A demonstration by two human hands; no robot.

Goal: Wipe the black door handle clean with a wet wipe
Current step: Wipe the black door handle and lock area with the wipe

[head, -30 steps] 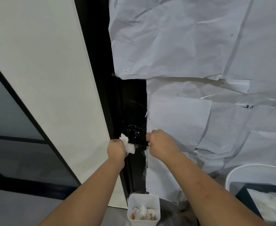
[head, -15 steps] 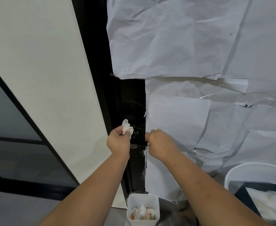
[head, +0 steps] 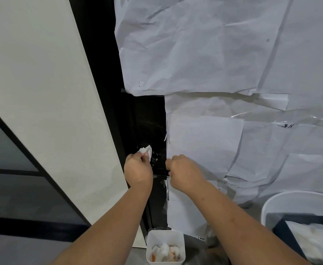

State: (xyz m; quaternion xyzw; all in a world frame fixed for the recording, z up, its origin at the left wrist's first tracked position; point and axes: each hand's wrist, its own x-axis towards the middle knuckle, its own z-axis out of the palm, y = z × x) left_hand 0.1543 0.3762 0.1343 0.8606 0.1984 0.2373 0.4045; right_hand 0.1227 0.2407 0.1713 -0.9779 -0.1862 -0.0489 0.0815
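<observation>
Both forearms reached forward and up from the bottom of the view toward the black door point(head: 147, 119), most of which was covered with taped sheets of white paper point(head: 204, 44).

The left hand point(head: 137, 169) was raised with its back toward the camera, wrist roughly straight with the forearm. Its grip was closed: the fingers curled in and pinched a crumpled white wet wipe point(head: 145, 150), which stuck out above the knuckles and lay against the glossy black surface just above and left of the handle.

The right hand point(head: 185, 172) sat slightly lower and to the right, also back-up, its fingers curled tightly over the right end of the black door handle point(head: 161, 171). Only a short horizontal stretch of the handle showed, in the gap between the two hands, at the edge of the papered area. Whether the left hand touched the handle itself I could not tell.

Below the hands, a small white square bin point(head: 165, 236) held used wipes with orange stains. At the lower right stood a round white tub point(head: 290, 197) with a dark container inside it holding something white.
</observation>
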